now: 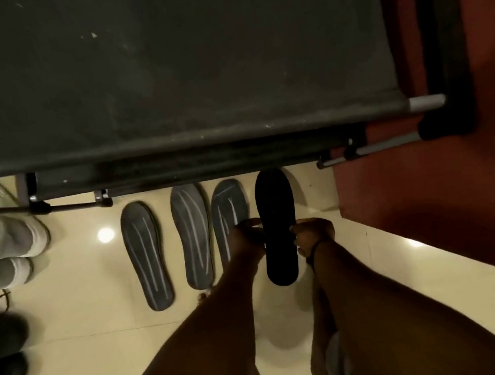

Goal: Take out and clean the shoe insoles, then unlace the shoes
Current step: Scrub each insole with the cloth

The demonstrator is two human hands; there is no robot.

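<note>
While both hands pinched the black insole (276, 215) at its middle, left hand (247, 236) and right hand (313, 232) on opposite edges, its long axis pointed away, beside three grey insoles (194, 233) on the floor (83, 298)

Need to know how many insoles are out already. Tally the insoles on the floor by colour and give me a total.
Grey insoles: 3, lying side by side on the floor
Black insoles: 1, held by the left hand and right hand
Total: 4
</note>
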